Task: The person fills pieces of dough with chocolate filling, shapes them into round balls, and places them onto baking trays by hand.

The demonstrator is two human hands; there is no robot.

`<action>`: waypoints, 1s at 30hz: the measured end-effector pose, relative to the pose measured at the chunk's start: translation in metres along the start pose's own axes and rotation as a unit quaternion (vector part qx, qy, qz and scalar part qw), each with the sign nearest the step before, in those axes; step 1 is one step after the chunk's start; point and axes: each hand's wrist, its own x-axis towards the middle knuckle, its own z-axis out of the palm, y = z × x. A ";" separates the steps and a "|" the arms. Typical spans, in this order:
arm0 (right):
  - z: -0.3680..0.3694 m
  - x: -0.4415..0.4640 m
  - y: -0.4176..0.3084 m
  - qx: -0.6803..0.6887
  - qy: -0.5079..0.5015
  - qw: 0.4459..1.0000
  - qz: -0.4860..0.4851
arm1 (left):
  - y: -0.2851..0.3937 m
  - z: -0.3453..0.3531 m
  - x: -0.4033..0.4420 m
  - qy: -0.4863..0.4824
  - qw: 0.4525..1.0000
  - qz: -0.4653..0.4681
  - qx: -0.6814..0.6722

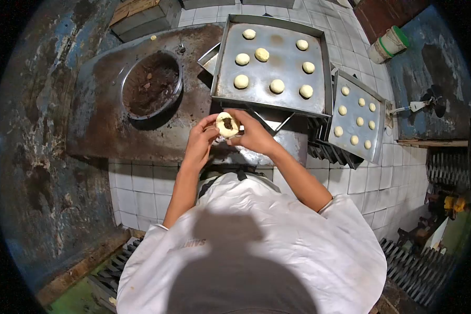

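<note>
A pale piece of dough [228, 131] with dark filling showing in its middle is held between both hands, above the front edge of the worktable. My left hand [200, 140] grips its left side with thumb and fingers. On the right side, my right hand [254, 134] holds it too, fingers behind and thumb at the lower edge. To the left stands a metal bowl [152, 86] with dark brown filling inside. Just beyond my right hand, a large metal tray [277, 102] bears several round pale dough balls.
A second tray [350, 145] with several dough balls sits lower at the right. The stained worktable [104, 138] runs under the bowl. White buckets [388, 46] stand at the upper right, and a metal box [146, 21] at the upper left.
</note>
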 end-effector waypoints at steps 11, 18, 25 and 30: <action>0.061 0.024 -0.061 -0.138 0.151 0.974 -0.101 | 0.027 -0.039 -0.014 0.118 0.982 0.146 -0.037; 0.105 0.051 -0.076 -0.243 0.161 0.952 -0.091 | 0.052 -0.058 -0.018 0.054 0.948 0.212 -0.230; 0.131 0.082 -0.073 -0.039 0.208 0.972 -0.101 | 0.082 -0.073 -0.031 -0.070 0.942 0.233 -0.229; 0.180 0.086 -0.090 -0.100 0.250 0.946 -0.180 | 0.081 -0.107 -0.016 -0.028 0.938 0.177 -0.297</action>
